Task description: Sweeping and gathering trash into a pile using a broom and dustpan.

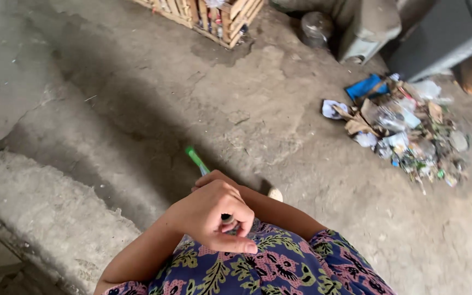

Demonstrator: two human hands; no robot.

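My left hand (214,216) was shut tight on a stick (197,160) with a green end; my right hand was hidden. Trash (405,134) lay on the dirty floor (137,98)

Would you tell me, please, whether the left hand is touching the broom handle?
Touching. The head view shows the left hand closed in a fist around the broom handle, fingers wrapped round it with no gap.

Green handle (196,159), navy floral-patterned dress (279,267), blue scrap (365,87) amid multicoloured litter (411,136).

Crumpled wrappers and a blue packet (366,87) lie heaped on the floor.
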